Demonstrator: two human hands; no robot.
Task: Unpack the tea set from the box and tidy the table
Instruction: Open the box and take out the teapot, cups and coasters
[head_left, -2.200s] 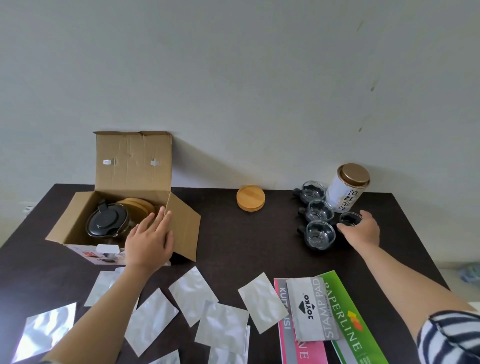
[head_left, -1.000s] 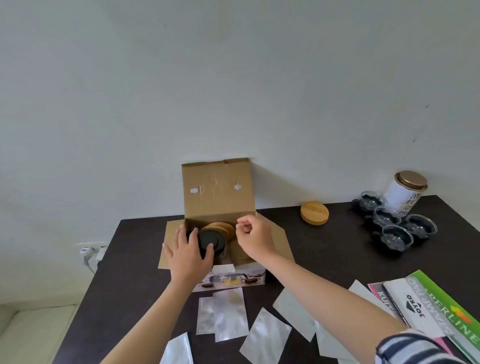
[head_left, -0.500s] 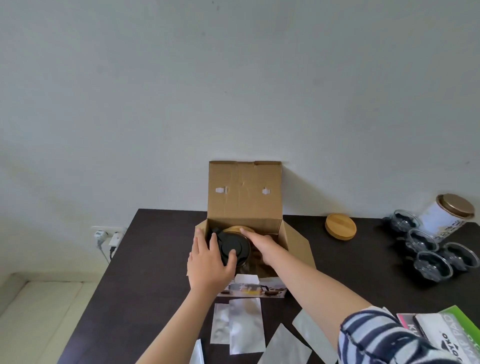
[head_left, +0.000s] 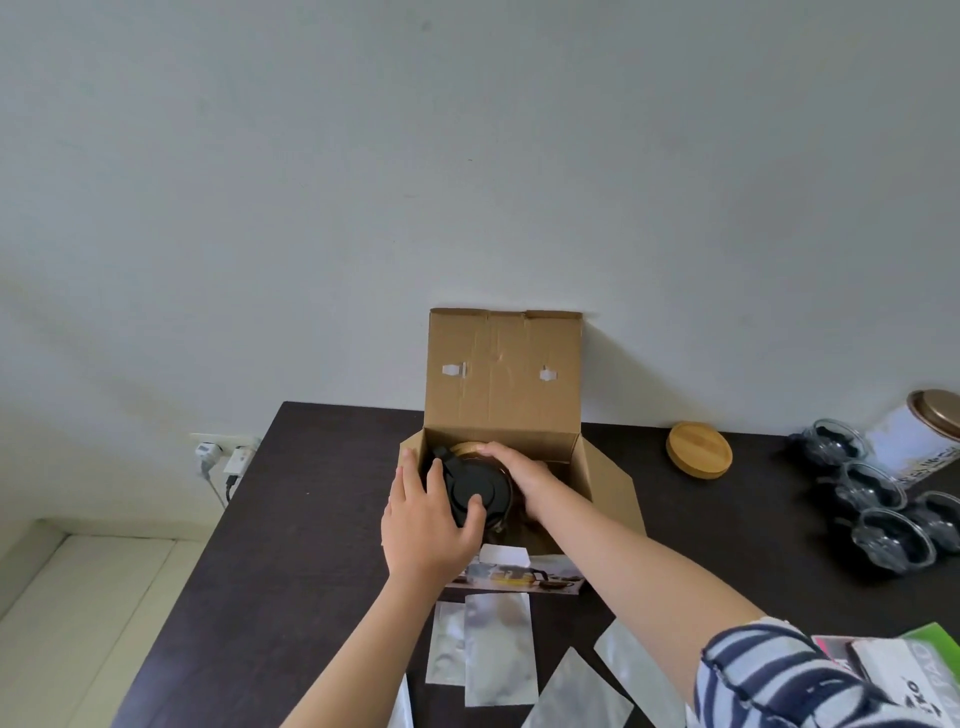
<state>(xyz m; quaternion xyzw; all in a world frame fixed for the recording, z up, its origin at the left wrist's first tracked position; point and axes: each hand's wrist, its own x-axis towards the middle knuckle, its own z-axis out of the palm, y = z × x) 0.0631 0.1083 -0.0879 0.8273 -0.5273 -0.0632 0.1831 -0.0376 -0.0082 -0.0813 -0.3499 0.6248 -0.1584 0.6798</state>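
Head view: the teapot (head_left: 475, 488) sits upright in the open cardboard box (head_left: 503, 387), its black lid facing up. Both arms reach forward into the box. The left hand (head_left: 423, 525) cups its left side, thumb on the lid; the right hand (head_left: 522, 473) curls round its right side. The teapot lies between the 2 hands.

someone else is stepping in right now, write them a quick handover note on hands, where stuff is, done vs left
Left hand and right hand both have a grip on the black-lidded teapot, one each side, still inside the open box.
Done: glass cups stand at the table's right by the tea tin; a stack of wooden coasters is out.
Left: lift out the teapot and the wooden piece behind it, then clear the foil pouches and box.
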